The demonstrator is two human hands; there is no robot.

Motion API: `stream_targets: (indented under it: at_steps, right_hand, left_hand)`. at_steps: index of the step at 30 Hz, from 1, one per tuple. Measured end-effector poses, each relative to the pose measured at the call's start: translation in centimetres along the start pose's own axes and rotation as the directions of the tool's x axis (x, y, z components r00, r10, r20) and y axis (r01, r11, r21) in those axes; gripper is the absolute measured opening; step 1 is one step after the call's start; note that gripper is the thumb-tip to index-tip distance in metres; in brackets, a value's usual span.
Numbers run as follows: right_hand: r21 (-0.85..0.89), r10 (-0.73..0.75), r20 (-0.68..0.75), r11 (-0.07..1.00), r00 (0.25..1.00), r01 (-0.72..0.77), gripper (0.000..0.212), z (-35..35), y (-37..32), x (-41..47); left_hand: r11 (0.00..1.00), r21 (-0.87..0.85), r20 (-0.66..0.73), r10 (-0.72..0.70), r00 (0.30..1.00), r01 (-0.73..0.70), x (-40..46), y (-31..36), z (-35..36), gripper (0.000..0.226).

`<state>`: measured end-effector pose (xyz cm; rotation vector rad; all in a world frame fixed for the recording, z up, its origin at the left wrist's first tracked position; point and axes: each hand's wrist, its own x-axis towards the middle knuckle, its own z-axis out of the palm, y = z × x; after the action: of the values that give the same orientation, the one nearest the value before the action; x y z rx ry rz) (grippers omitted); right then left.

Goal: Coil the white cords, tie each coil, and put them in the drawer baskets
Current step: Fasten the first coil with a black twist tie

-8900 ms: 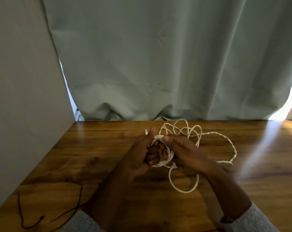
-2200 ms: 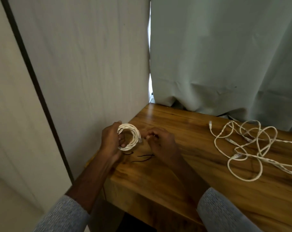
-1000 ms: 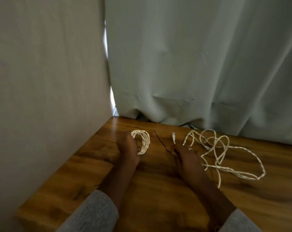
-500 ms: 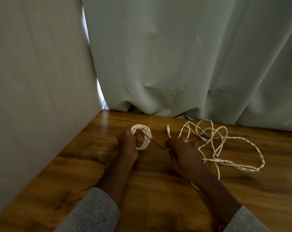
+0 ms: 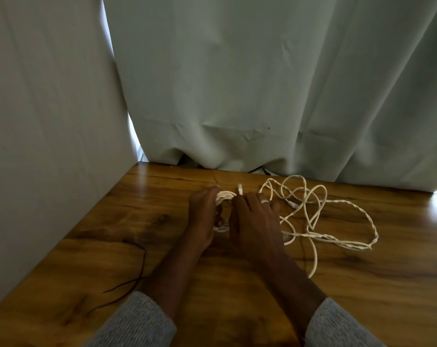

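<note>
Coiling looks done for one white cord only: we grip that small coil (image 5: 224, 196) in our left hand (image 5: 203, 216), fingers curled round it just above the wooden table (image 5: 362, 284), while our right hand (image 5: 252, 221) sits against it, fingers bent onto it, though we cannot tell whether they pinch a tie. By our reckoning this coil is being tied; the loose cord (image 5: 320, 221) sprawls untouched just beside our right hand, and no drawer baskets are in view

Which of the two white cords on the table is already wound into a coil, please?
The small coiled cord gripped in the left hand; the loose cord, right of the right hand, lies sprawled in tangled loops.
</note>
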<state>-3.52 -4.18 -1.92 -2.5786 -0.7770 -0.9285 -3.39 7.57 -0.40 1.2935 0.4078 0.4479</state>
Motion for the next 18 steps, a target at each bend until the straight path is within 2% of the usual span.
stream_targets:
  at_steps: [3, 5, 7, 10, 13, 18]
  right_hand:
    - [0.001, 0.015, 0.013, 1.0, 1.0, -0.015, 0.034, 0.0, 0.0, 0.2]
    - [0.015, 0.016, 0.044, 1.0, 0.999, -0.017, 0.038, 0.0, 0.1, 0.2]
    - [0.065, -0.006, 0.016, 0.998, 1.0, 0.005, 0.04, 0.0, 0.2, 0.2]
    - [0.285, -0.03, -0.117, 0.956, 0.993, 0.062, 0.03, 0.1, 0.6, 0.2]
    - [0.498, 0.049, -0.211, 0.865, 0.976, 0.064, 0.017, 0.0, 0.7, 0.1]
    - [0.636, 0.2, -0.152, 0.77, 0.968, -0.06, 0.02, -0.3, 0.8, 0.5]
  left_hand:
    - [0.994, 0.072, 0.078, 0.075, 0.994, -0.081, -0.3, -0.1, 0.1, 0.023]
    - [0.994, 0.072, 0.101, 0.077, 0.992, -0.084, -0.1, 0.0, -0.1, 0.022]
    - [0.997, 0.04, 0.14, 0.059, 0.988, -0.065, 0.0, 0.2, -0.4, 0.024]
    - [0.995, 0.055, 0.216, 0.072, 0.974, -0.086, -0.2, 0.4, -0.6, 0.025]
    - [0.989, 0.1, 0.282, 0.078, 0.956, -0.11, -0.3, 0.6, -0.5, 0.018]
    - [0.984, 0.129, 0.386, 0.067, 0.92, -0.126, -1.0, 0.3, 0.1, 0.019]
